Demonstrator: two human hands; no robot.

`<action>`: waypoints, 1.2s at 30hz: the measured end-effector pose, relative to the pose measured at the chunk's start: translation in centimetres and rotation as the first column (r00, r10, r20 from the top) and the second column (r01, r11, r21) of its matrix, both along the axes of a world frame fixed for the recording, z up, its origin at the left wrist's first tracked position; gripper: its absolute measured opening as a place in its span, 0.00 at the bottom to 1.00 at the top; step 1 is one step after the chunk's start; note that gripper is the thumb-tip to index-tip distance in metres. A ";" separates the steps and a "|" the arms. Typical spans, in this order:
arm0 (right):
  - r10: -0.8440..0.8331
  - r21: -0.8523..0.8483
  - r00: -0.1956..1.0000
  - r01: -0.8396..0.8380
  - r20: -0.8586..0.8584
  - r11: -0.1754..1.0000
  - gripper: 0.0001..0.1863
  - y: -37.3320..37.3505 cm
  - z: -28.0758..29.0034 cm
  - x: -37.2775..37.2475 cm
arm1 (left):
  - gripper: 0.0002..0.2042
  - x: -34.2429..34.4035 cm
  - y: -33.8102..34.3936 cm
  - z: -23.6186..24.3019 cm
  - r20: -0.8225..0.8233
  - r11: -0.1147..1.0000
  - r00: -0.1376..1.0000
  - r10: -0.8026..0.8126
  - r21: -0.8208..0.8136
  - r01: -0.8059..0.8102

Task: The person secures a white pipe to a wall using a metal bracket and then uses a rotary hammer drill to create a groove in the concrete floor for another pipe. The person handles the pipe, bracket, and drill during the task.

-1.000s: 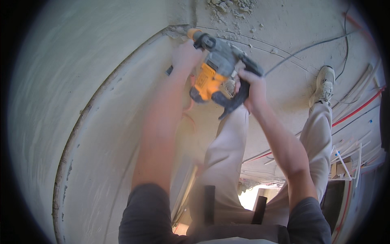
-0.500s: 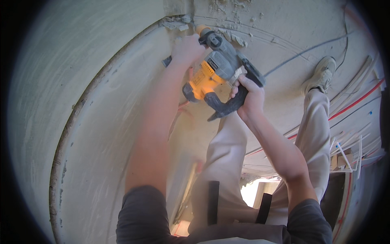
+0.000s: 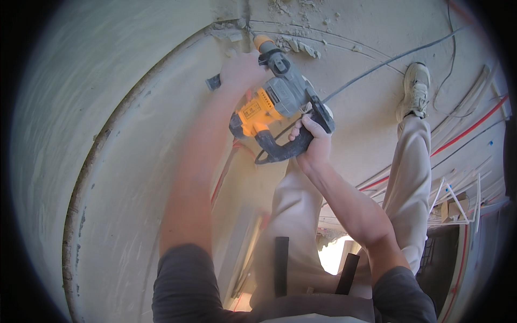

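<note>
Hammer drill [image 3: 274, 105], yellow and grey, points its bit at the wall's foot, among rubble [image 3: 293, 46]. Left hand [image 3: 242, 70] grips its side handle, right hand [image 3: 312, 142] its rear grip. Grey cable [image 3: 388, 59], shoe [image 3: 414, 89] and red pipes [image 3: 474, 126] lie nearby on the floor.
</note>
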State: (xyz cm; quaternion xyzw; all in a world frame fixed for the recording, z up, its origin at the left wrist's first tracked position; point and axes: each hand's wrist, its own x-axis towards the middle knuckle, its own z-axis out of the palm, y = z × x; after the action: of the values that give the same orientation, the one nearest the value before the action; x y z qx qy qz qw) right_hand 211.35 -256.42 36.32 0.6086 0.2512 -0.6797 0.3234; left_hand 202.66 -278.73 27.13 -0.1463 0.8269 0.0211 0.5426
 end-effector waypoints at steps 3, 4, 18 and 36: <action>-0.037 -0.008 0.999 0.037 0.028 0.999 0.08 -1.2 0.3 -0.3 | 0.23 -0.8 -1.2 -0.1 0.031 0.999 0.999 0.022 0.036 -0.023; -0.049 0.003 0.998 0.049 0.026 0.999 0.08 -1.6 0.2 -0.6 | 0.23 -1.0 -1.6 -0.5 0.017 0.999 1.000 0.000 0.049 -0.001; 0.449 0.046 0.816 -0.466 -0.363 0.884 0.15 1.1 -2.7 -17.2 | 0.27 -2.8 -0.2 -3.5 -0.256 0.844 0.806 0.534 0.119 -0.522; 0.363 -0.030 0.911 -0.375 -0.194 0.926 0.11 1.7 -6.3 -15.0 | 0.27 -2.0 -1.9 -6.2 -0.215 0.867 0.847 0.487 0.002 -0.498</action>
State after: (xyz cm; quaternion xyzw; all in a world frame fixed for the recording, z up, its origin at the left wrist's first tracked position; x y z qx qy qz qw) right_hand 196.37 -254.76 30.02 0.4733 0.3678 -0.6678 0.4413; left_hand 200.63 -280.60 20.90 -0.3650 0.8141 0.1523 0.4253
